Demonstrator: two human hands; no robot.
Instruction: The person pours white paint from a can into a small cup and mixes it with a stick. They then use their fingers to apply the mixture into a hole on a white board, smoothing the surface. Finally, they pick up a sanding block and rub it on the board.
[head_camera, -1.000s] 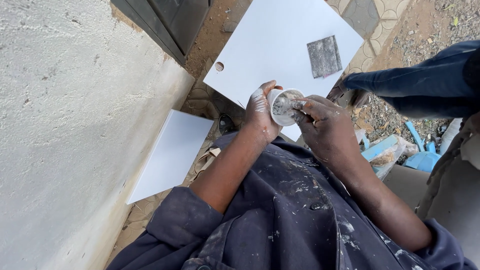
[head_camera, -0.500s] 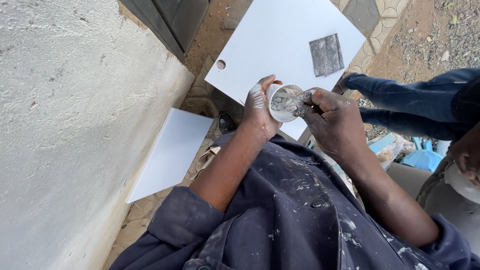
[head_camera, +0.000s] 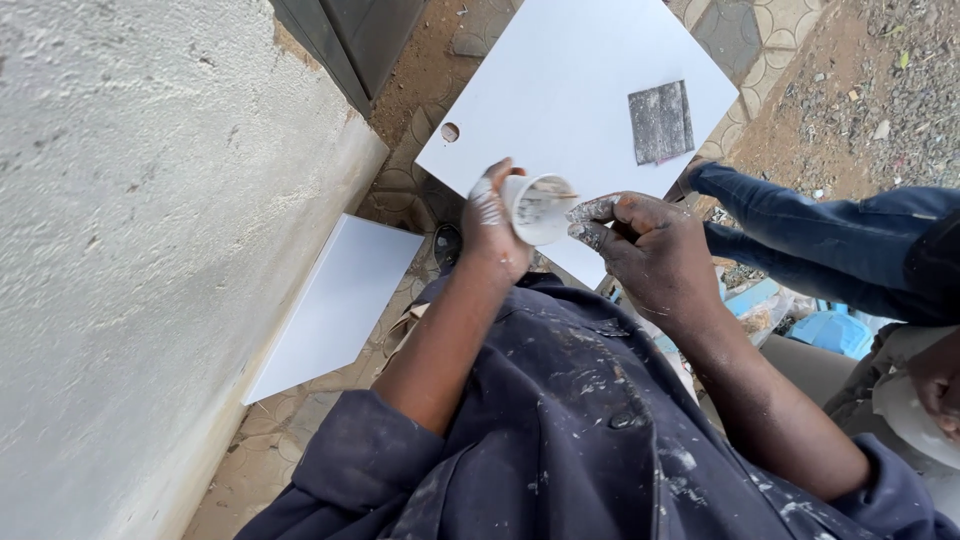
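Observation:
My left hand grips a small white cup smeared inside with grey paste, tilted with its mouth toward my right hand. My right hand sits just right of the cup's rim, out of the cup. Its fingertips are pinched together and coated with the same grey-white paste. Both hands hover over the near corner of a large white board lying on the ground. A grey square of sandpaper lies on that board, and a round hole shows near its left edge.
A rough plastered wall fills the left side, with a smaller white panel leaning at its foot. Another person's legs in blue jeans stand at the right, their hand at the lower right. Blue plastic pieces lie on gravel.
My right fingers were dipped in the cup and have come out with paste on them. My left hand has shifted the cup slightly left and tilted it. The other person stepped closer.

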